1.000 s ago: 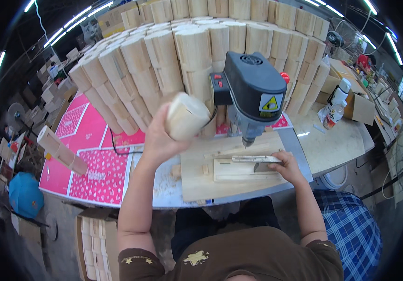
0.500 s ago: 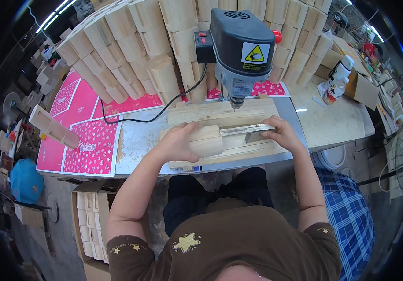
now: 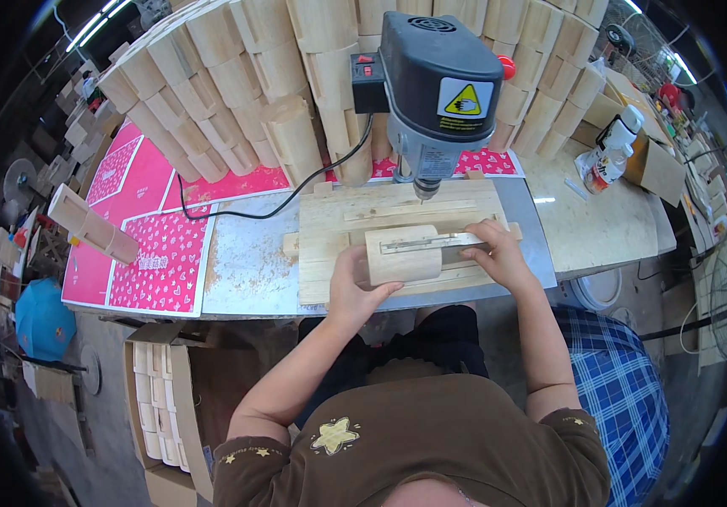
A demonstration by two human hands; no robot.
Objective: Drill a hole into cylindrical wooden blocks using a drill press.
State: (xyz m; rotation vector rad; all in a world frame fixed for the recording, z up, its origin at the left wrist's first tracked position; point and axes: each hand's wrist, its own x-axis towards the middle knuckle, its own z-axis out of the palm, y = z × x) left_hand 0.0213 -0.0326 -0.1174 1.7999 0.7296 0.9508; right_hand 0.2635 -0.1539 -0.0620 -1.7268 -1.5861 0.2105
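A pale wooden cylinder point(image 3: 402, 267) lies on its side over the wooden board jig point(image 3: 321, 245), below the drill press point(image 3: 437, 93). My left hand point(image 3: 356, 291) grips its left end, thumb along the near side and fingers behind. Pinched in my right hand point(image 3: 498, 253) is the right end of a long flat metal strip point(image 3: 458, 241). The strip runs leftward along the slot in the cylinder's upper side; whether it sits inside or on top I cannot tell. Behind the cylinder, the drill bit point(image 3: 422, 199) points down at the board, apart from both hands.
Stacked wooden cylinders point(image 3: 249, 76) wall off the back. A black cable point(image 3: 262, 218) loops over the table left of the jig. Another wooden piece point(image 3: 93, 224) lies at the left on pink printed sheets point(image 3: 160, 279). Bottles point(image 3: 608, 156) stand right; a carton point(image 3: 182, 406) of wooden parts sits below left.
My left hand has moved right with the cylinder, which now overlaps much more of the metal strip. My right hand has shifted only slightly, still pinching the strip's end.
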